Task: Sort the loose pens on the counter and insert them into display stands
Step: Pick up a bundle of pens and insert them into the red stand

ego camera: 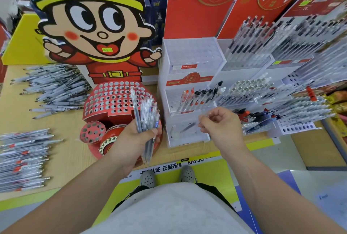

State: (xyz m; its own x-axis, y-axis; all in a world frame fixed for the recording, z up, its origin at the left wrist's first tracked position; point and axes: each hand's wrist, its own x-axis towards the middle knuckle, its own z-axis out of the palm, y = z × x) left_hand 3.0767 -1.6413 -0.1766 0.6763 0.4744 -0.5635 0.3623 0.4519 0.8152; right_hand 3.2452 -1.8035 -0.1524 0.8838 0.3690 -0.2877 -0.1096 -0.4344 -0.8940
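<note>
1. Wooden counter (71, 139) in a shop, with a cartoon cutout (93, 17) standing at its far edge.
2. Loose pens lie in two heaps along the left edge: a far heap (56, 87) toward the far-left corner and a near heap (24, 158) toward the near-left corner.
3. A red stand (112, 100) dotted with round holes sits mid-counter by the near edge, in front of the cutout.
4. Just to its right, a white stand (187, 75) carries a short row of pens on its middle tier. The full stands (262, 45) toward the right edge are packed with pens.
5. The left grip (135, 136), over the red stand's near side, is wrapped round a bundle (145, 113) of clear pens, which point up and fan out.
6. The right grip (221, 124) hovers before the white stand's lower tiers, fingers curled and tips drawn together. Blur hides whether they pinch a pen.
</note>
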